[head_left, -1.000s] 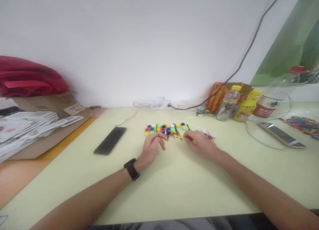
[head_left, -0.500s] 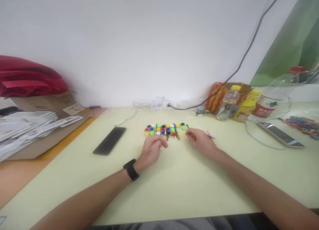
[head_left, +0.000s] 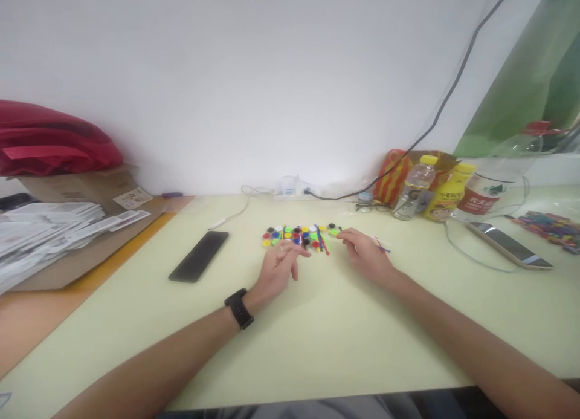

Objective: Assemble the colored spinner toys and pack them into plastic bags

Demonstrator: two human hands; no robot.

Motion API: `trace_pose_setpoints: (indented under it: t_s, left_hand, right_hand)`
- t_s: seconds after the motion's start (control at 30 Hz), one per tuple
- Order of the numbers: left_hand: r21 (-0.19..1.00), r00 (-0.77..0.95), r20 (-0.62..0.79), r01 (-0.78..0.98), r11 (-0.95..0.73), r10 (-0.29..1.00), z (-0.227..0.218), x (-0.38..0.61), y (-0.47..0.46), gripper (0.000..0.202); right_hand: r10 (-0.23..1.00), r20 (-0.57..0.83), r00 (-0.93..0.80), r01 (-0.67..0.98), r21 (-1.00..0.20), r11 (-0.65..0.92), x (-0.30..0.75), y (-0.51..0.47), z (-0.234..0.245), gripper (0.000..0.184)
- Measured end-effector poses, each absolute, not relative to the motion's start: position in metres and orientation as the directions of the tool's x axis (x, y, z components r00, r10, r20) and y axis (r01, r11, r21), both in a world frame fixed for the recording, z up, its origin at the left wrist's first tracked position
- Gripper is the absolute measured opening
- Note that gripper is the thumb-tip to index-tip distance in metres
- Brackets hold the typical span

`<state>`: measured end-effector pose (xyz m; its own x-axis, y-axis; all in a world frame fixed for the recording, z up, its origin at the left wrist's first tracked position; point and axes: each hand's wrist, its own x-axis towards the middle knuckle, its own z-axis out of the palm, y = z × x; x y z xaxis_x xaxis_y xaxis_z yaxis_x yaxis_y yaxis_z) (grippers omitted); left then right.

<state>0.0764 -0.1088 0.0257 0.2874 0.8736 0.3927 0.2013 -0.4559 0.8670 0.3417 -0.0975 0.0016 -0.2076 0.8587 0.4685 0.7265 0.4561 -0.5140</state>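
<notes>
A cluster of small coloured round pieces (head_left: 299, 234) with several thin coloured sticks lies in rows on the pale yellow table (head_left: 317, 322). My left hand (head_left: 278, 268), with a black watch on the wrist, rests just in front of the cluster, fingers loosely spread and reaching toward the pieces. My right hand (head_left: 365, 256) lies at the cluster's right end, fingertips pinched near a green piece (head_left: 334, 231); what they hold, if anything, is too small to make out. A few more thin sticks (head_left: 381, 245) lie beside the right hand.
A black phone (head_left: 199, 256) lies to the left. Bottles (head_left: 446, 192), a striped bag, glasses and a power strip (head_left: 292, 192) stand along the wall. Another phone (head_left: 510, 245) and coloured pieces (head_left: 550, 228) sit at the right. Paper stacks (head_left: 45, 231) and a red bag lie far left.
My right hand moved up and slightly left toward the green piece at the cluster's right end. My left hand's fingers uncurled and stretched toward the pieces.
</notes>
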Motion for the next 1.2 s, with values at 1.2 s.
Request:
trace_pose_setpoints:
  t_s: [1.2]
  left_hand:
    - [0.879,0.350,0.338,0.214,-0.426,0.873,0.022,0.078,-0.110,0.057]
  right_hand:
    - [0.870,0.422,-0.256,0.772,-0.452,0.447,0.343,-0.091,-0.003,0.038]
